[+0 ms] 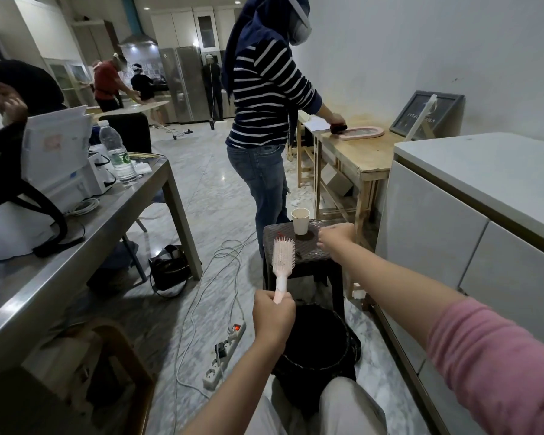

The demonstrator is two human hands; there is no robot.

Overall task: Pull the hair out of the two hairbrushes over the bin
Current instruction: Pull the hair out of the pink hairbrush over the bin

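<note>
My left hand (273, 315) grips the handle of a pink hairbrush (283, 257) and holds it upright, bristles facing me, just above the near-left rim of the black bin (318, 365). The bin stands on the floor between my knees and a dark stool (299, 255). My right hand (335, 238) reaches forward over the stool top with fingers curled; whether it holds anything is hidden from me. I see no second hairbrush.
A paper cup (300, 221) stands on the stool. A person in a striped top (261, 120) stands just behind it. A power strip (223, 356) and cables lie on the floor left of the bin. A metal table (76, 246) is left, white cabinets (453, 246) right.
</note>
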